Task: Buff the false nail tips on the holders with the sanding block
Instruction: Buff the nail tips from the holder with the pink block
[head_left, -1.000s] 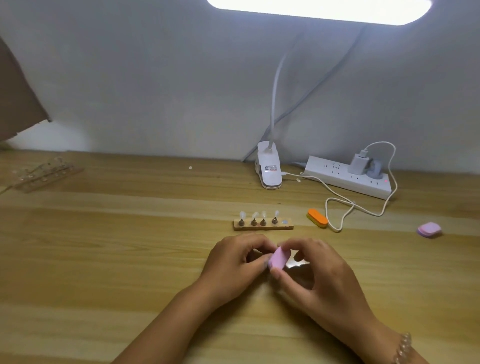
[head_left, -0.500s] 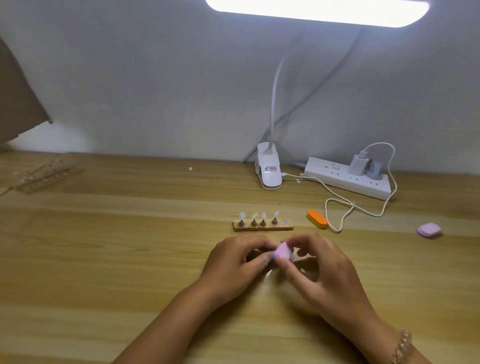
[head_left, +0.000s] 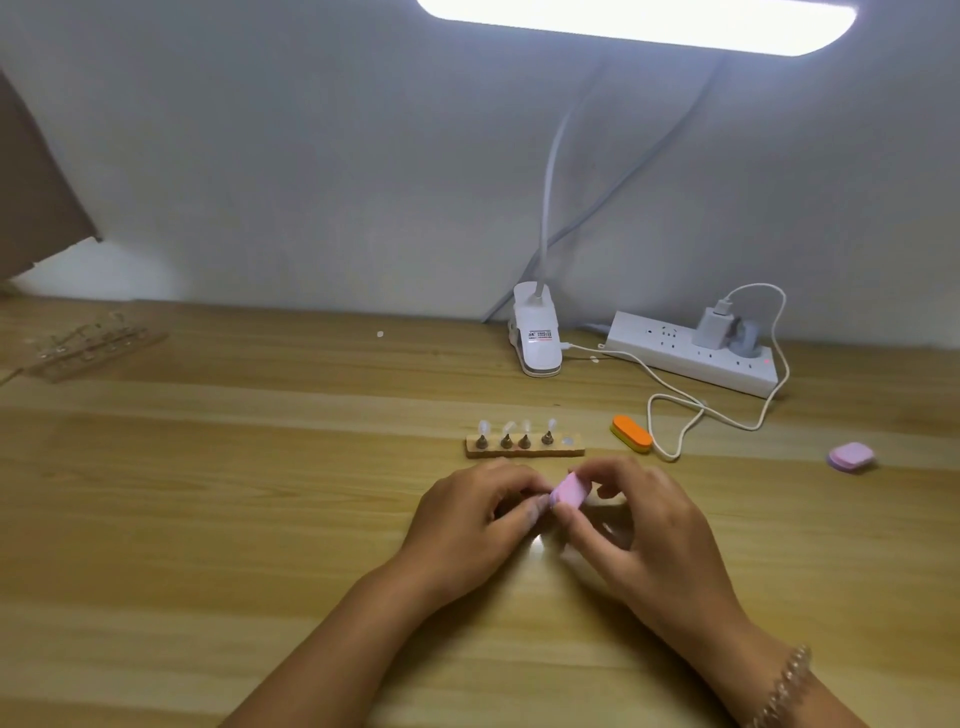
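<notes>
My right hand (head_left: 641, 525) pinches a small pink sanding block (head_left: 569, 491) between thumb and fingers, low over the table. My left hand (head_left: 475, 519) is curled beside it with its fingertips against the block's left end; the nail holder it seems to grip is hidden inside the fingers. Just beyond the hands lies a wooden base (head_left: 524, 448) carrying several metal holders with clear false nail tips (head_left: 519, 428); its rightmost slot stands vacant.
An orange sanding block (head_left: 631, 434) lies right of the base beside a white cable (head_left: 675, 410). A second pink block (head_left: 851, 457) sits far right. A lamp clip (head_left: 537, 338) and power strip (head_left: 691, 353) stand at the back, a clear rack (head_left: 88, 345) far left.
The pink block has slid back and forth slightly against my left fingertips, tilting a little. Both hands stay in the same spot.
</notes>
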